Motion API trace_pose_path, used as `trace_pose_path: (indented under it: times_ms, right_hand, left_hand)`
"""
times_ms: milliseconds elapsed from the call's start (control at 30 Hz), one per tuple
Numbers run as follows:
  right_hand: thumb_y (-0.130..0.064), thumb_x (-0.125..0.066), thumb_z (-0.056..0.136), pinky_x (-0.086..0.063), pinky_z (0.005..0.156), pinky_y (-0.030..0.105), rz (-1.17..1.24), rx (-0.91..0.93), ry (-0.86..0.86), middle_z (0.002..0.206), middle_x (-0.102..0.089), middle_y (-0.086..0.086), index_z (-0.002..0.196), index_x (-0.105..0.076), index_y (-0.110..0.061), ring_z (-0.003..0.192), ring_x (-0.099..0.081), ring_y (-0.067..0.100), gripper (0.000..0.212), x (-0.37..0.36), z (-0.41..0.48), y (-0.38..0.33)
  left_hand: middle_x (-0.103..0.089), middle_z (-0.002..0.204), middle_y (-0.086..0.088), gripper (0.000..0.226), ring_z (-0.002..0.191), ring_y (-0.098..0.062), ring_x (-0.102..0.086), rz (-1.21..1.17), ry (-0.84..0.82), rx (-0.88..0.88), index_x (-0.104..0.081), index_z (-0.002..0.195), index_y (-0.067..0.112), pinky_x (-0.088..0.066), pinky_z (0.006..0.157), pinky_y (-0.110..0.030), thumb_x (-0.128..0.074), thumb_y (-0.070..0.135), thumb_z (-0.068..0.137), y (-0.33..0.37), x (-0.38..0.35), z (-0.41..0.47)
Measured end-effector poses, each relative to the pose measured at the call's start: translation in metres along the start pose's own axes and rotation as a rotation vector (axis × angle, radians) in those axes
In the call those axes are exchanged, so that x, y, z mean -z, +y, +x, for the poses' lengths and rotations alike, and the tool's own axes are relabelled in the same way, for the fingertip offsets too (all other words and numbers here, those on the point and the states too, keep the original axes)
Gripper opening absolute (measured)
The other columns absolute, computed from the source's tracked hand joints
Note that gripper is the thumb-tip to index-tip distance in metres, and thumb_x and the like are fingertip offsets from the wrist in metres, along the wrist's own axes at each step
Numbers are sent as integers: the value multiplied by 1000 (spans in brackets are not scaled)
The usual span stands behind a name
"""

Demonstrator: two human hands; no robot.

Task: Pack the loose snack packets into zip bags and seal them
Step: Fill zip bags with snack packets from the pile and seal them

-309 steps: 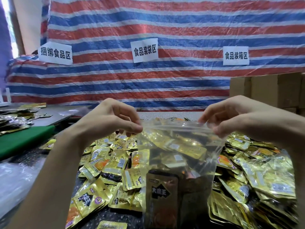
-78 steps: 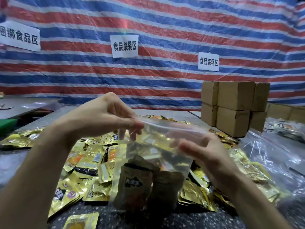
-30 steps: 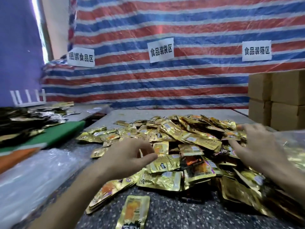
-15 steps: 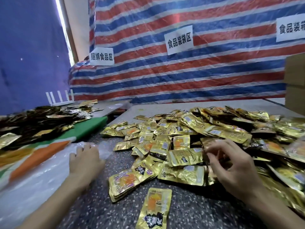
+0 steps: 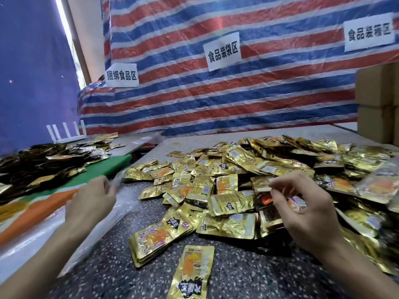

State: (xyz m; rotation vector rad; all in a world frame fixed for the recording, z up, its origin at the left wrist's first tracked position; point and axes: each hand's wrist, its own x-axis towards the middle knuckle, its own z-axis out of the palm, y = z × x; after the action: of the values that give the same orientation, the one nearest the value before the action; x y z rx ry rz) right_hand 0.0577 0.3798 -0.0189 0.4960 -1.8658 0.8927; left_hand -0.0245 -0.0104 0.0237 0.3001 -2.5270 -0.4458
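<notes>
A big heap of gold snack packets (image 5: 235,167) covers the speckled table (image 5: 112,272). One packet (image 5: 194,270) lies alone at the front, beside a small fanned stack (image 5: 157,238). My left hand (image 5: 90,201) is raised over a stack of clear zip bags (image 5: 28,240) at the left and pinches the edge of one clear bag (image 5: 118,180), which is blurred. My right hand (image 5: 302,208) is curled over the heap, its thumb and forefinger pinching the edge of a gold packet (image 5: 262,186).
A green board (image 5: 108,167) with a heap of dark packets (image 5: 43,162) sits at the left, and a white rack (image 5: 64,130) stands behind it. Cardboard boxes (image 5: 375,100) are stacked at the right. A filled clear bag (image 5: 384,182) lies at the right edge. Striped tarp forms the back wall.
The filled zip bag I held earlier has left my hands. My left hand rose off the clear bag stack with a bag edge. My right hand closed on a packet in the heap.
</notes>
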Motion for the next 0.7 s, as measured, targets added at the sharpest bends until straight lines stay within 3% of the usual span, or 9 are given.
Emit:
trace_pose_path:
  times_ms: [67,167,300,400,500,533,600,700]
  right_hand:
    - [-5,-66,86,-46,65,13,36,-7,29,85,-60,-9,95,-62,-19,76,-57,5,17,3,2,-5]
    - [-12,-64,87,-47,63,13,112,-56,55,81,-61,-9,98,-62,-18,73,-60,8,13,6,6,-11]
    - [-23,-65,87,-53,66,17,331,-191,34,89,-67,-5,98,-66,-23,79,-66,12,11,12,7,-14]
    - [-45,-64,83,-52,63,24,577,-342,0,87,-69,3,106,-67,-24,74,-64,17,32,15,8,-11]
    - [-52,-60,79,-53,65,31,691,-427,-85,98,-72,6,127,-60,-17,80,-66,26,59,14,10,-7]
    - [-49,-61,80,-56,69,31,681,-407,-112,104,-73,7,128,-60,-16,87,-70,24,59,15,10,-7]
    - [-41,-65,82,-62,78,42,653,-371,-120,108,-74,9,120,-69,-19,98,-73,27,45,15,11,-10]
    - [-37,-71,87,-57,79,61,583,-385,-55,98,-75,11,103,-76,-21,91,-73,33,24,15,11,-13]
  left_hand:
    - [-59,68,-4,28,61,-22,-55,-202,77,-168,-50,76,14,-41,55,-37,-59,27,98,29,14,-6]
    - [-67,85,2,11,62,-12,-68,-644,7,-365,-53,88,12,-50,45,-25,-58,10,97,81,37,-30]
    - [-69,98,-4,12,82,-13,-71,-944,-56,-580,-51,90,10,-60,69,-26,-60,2,91,145,55,-67]
    - [-70,97,-1,15,93,-15,-72,-1078,-207,-641,-56,88,12,-62,77,-36,-69,14,83,177,46,-97]
    - [-69,92,-7,17,89,-16,-71,-1141,-443,-712,-58,85,12,-61,73,-41,-75,8,86,197,24,-121]
    - [-69,93,-8,18,86,-17,-70,-1155,-543,-730,-59,86,14,-57,70,-41,-77,11,85,201,17,-126]
    - [-71,97,-4,19,91,-16,-71,-1145,-723,-755,-62,90,21,-58,78,-33,-79,25,81,208,8,-129]
    - [-72,98,-3,37,95,-19,-69,-1188,-890,-640,-71,83,28,-55,87,-35,-56,62,78,212,5,-119]
